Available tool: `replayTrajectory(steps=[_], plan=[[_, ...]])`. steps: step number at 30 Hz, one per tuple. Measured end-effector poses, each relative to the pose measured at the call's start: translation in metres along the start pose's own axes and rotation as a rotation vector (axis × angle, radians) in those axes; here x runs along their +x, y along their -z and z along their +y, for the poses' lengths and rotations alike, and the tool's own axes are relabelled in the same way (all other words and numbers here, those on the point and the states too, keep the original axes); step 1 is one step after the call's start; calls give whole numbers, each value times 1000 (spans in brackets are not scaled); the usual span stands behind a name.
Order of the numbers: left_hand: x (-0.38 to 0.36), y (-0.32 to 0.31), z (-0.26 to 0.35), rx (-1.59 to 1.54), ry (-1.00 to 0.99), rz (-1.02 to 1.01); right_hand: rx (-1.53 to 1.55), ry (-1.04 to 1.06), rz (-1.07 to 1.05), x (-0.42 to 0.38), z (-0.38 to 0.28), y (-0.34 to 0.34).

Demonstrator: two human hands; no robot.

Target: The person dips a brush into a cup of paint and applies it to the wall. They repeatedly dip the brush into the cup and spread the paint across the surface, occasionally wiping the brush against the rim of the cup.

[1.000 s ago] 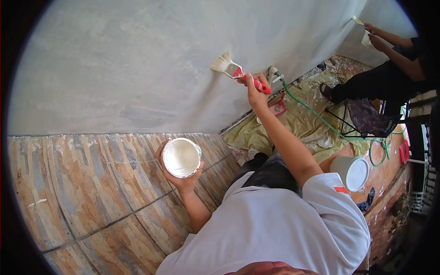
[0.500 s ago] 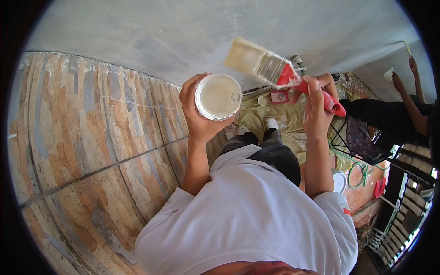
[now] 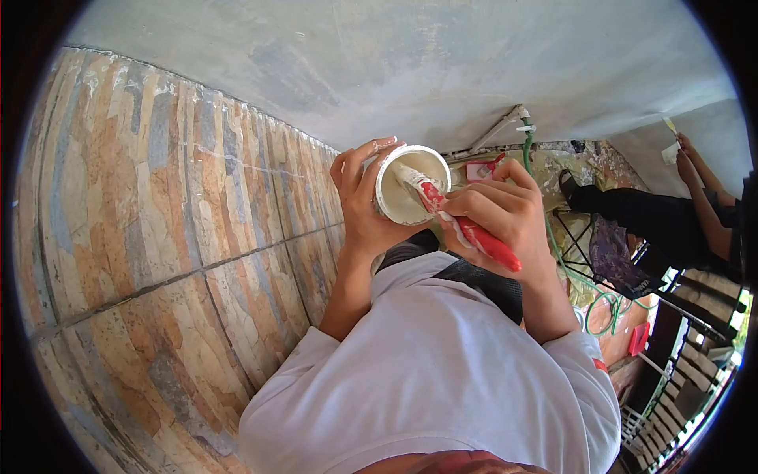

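My left hand (image 3: 365,186) is wrapped round a white paint cup (image 3: 381,207), its mouth tilted toward me and whitish paint (image 3: 400,203) inside. In my right hand (image 3: 501,209) is a paintbrush (image 3: 487,241) with a red, paint-smeared handle. The bristles point down into the cup, and their tips are partly hidden by the paint and the rim. Smears of paint show on my left fingers.
Ahead rises a grey wall (image 3: 355,55), with stone-patterned tiles (image 3: 158,213) on the left. At right, a co-worker (image 3: 671,205) holds a brush to the wall near a folding chair (image 3: 620,253). A green hose (image 3: 606,312) lies coiled on the floor.
The paintbrush has come down from above and left of my right hand into the cup. My left hand has shifted the cup slightly right and down.
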State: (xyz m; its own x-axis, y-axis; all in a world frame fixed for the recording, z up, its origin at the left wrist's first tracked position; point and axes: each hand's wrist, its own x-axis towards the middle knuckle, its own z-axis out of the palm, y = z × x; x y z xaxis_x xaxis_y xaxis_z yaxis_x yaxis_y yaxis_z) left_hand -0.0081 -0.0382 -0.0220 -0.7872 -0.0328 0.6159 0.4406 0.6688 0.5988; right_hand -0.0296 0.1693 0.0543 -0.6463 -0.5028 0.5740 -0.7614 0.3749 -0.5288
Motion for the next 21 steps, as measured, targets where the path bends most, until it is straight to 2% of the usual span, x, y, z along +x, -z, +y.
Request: replayTrajectory(steps=[3,7,10,13,15,16,17,19,21], plan=[[-1,1,2,18,-23,-12,2,-1,-70,1,0,-7],[1,6,6,21,-32,-24,61,-15,-30,-1,1,-13],[-1,9,7,36,-10,-61,170,-104,-8,-7,5,-9],[-3,12,6,24,26,-76,279,-233,57,-13,8,-10],[-5,14,3,-23,20,-37,444,-406,196,-18,10,-13],[-7,14,1,-22,19,-38,660,-606,183,-22,6,-10],[-9,13,-1,-32,25,-26,662,-605,184,-24,7,-9],[-10,15,-2,-39,32,-11,874,-764,254,-27,11,-8],[-10,18,0,-19,41,-57,920,-760,316,-35,19,-17]])
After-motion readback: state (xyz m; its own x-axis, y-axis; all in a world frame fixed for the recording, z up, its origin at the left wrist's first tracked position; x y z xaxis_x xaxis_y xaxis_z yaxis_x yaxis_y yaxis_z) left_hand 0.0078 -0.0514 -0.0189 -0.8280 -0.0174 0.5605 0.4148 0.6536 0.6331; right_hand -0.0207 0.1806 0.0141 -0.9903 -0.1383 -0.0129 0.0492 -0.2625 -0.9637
